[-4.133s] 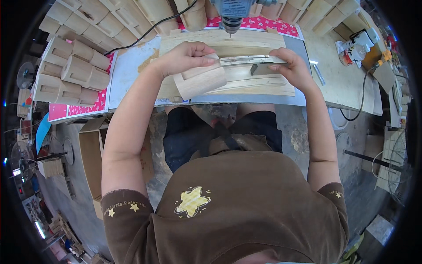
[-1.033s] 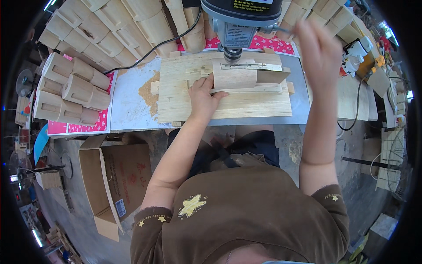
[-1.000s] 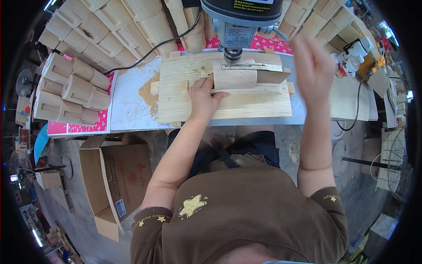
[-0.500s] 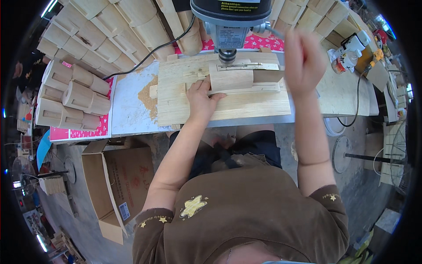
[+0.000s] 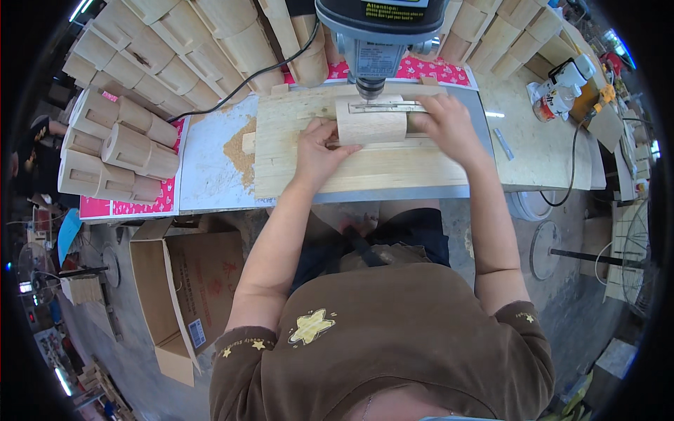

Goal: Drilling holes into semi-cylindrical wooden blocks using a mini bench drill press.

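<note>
Toward the board's (image 5: 365, 172) far edge, below the drill chuck (image 5: 370, 87), lies your pale, fine-grained wooden cylinder (image 5: 372, 130), rounded and smooth-looking. And down comes your right grip (image 5: 455, 128) from its raised spot, now closed on the flat, shiny strip (image 5: 382, 107), so both sides are attended! Your left grip (image 5: 316, 151) curls at the cylinder's left end; whether it's clamping, I can't tell.

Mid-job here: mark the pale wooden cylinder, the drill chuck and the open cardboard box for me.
Wooden cylinder (image 5: 372, 128): head view, on its smooth near side.
Drill chuck (image 5: 370, 87): head view, on its metal body.
Cardboard box (image 5: 200, 263): head view, on its brown wall.
</note>
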`<move>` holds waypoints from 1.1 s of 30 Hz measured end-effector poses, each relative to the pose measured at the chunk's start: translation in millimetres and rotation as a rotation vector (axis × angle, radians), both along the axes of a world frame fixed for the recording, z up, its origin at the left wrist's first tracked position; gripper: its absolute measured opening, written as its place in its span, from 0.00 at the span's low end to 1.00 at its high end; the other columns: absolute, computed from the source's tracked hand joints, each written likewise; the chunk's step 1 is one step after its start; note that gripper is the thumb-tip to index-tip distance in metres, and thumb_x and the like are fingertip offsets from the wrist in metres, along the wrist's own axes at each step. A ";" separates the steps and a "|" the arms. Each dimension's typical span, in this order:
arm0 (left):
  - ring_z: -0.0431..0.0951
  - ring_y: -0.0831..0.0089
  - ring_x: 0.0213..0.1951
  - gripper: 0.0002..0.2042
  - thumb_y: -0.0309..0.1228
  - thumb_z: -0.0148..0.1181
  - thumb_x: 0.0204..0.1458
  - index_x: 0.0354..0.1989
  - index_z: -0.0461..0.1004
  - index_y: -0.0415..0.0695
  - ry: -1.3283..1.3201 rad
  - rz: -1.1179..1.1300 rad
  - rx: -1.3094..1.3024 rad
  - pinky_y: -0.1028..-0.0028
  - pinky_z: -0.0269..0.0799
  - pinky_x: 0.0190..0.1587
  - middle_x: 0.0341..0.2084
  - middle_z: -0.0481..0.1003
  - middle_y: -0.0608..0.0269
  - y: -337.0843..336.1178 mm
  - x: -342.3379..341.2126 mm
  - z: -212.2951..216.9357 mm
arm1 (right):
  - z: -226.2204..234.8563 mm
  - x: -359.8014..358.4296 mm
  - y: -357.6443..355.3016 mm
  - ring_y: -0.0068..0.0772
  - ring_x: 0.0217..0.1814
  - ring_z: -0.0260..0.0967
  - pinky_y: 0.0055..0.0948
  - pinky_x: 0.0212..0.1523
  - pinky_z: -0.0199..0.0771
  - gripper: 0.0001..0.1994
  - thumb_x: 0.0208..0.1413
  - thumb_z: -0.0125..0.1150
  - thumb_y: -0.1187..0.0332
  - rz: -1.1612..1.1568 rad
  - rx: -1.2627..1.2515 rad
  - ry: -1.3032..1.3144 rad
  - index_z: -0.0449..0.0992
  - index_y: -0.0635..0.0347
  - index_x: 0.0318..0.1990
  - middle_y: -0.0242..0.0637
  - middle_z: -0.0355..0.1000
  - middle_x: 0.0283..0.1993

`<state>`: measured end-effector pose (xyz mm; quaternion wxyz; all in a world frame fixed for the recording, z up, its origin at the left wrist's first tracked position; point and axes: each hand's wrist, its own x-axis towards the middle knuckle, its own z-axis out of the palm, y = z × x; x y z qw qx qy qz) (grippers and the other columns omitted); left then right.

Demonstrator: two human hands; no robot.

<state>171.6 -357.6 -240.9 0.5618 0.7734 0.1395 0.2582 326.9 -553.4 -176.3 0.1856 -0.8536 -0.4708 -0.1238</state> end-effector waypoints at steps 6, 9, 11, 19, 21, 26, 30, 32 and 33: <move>0.73 0.76 0.36 0.17 0.27 0.72 0.32 0.33 0.76 0.36 0.038 0.011 0.389 0.79 0.70 0.32 0.30 0.71 0.65 31.6 -57.5 24.4 | -1.1 -6.0 -8.1 0.39 0.43 0.63 0.39 0.45 0.59 0.12 0.43 0.62 0.68 0.074 0.063 0.065 0.69 0.55 0.36 0.34 0.66 0.35; 0.72 0.79 0.30 0.14 0.28 0.71 0.35 0.30 0.76 0.37 -0.062 0.006 0.308 0.80 0.68 0.30 0.26 0.72 0.66 56.0 -93.8 20.4 | -1.1 -8.0 -17.0 0.39 0.43 0.63 0.37 0.46 0.58 0.12 0.42 0.62 0.69 0.063 0.036 0.068 0.69 0.56 0.36 0.34 0.67 0.35; 0.71 0.80 0.26 0.13 0.30 0.71 0.37 0.28 0.76 0.37 0.021 0.108 0.043 0.81 0.66 0.28 0.23 0.72 0.66 61.2 -110.6 33.6 | 0.4 -10.4 -19.6 0.39 0.43 0.63 0.37 0.46 0.58 0.12 0.42 0.63 0.69 0.078 0.052 0.077 0.69 0.56 0.36 0.34 0.66 0.35; 0.68 0.80 0.17 0.22 0.44 0.67 0.41 0.25 0.73 0.31 0.325 0.310 -0.569 0.83 0.61 0.20 0.16 0.72 0.62 35.4 -85.0 56.5 | 0.4 -28.7 -15.6 0.40 0.40 0.63 0.36 0.42 0.62 0.12 0.41 0.63 0.69 0.138 0.109 0.105 0.69 0.57 0.34 0.35 0.66 0.33; 0.68 0.80 0.17 0.25 0.46 0.67 0.40 0.26 0.72 0.30 0.320 0.328 -0.560 0.82 0.61 0.19 0.16 0.71 0.61 26.3 -75.0 58.1 | 0.9 -28.0 -19.5 0.44 0.39 0.62 0.37 0.40 0.62 0.16 0.40 0.63 0.71 0.143 0.088 0.111 0.69 0.63 0.39 0.40 0.66 0.34; 0.68 0.81 0.18 0.26 0.50 0.62 0.45 0.27 0.72 0.31 0.369 0.186 -0.537 0.82 0.62 0.20 0.18 0.72 0.61 3.8 -42.5 52.8 | 1.8 -35.1 -12.2 0.44 0.38 0.62 0.37 0.40 0.63 0.16 0.40 0.63 0.71 0.165 0.095 0.064 0.70 0.62 0.39 0.40 0.67 0.34; 0.68 0.79 0.18 0.23 0.50 0.59 0.49 0.27 0.71 0.36 0.235 0.076 -0.772 0.82 0.65 0.24 0.17 0.70 0.66 -0.9 -31.2 40.7 | -1.9 -32.5 -10.7 0.43 0.39 0.63 0.36 0.39 0.63 0.16 0.39 0.64 0.72 0.135 0.088 0.045 0.70 0.61 0.39 0.39 0.67 0.35; 0.70 0.77 0.22 0.22 0.48 0.62 0.47 0.30 0.72 0.35 0.123 0.091 -0.686 0.82 0.66 0.26 0.21 0.71 0.64 -5.6 -35.4 35.7 | -3.3 -28.8 -13.0 0.43 0.38 0.63 0.37 0.39 0.63 0.17 0.39 0.64 0.72 0.140 0.103 0.051 0.70 0.60 0.39 0.39 0.67 0.35; 0.72 0.75 0.25 0.22 0.45 0.65 0.45 0.33 0.72 0.35 0.013 0.108 -0.597 0.82 0.66 0.28 0.25 0.72 0.62 -8.0 -37.5 31.5 | -3.9 -26.5 -13.4 0.43 0.38 0.63 0.37 0.39 0.63 0.17 0.39 0.64 0.72 0.146 0.119 0.060 0.70 0.60 0.40 0.39 0.67 0.35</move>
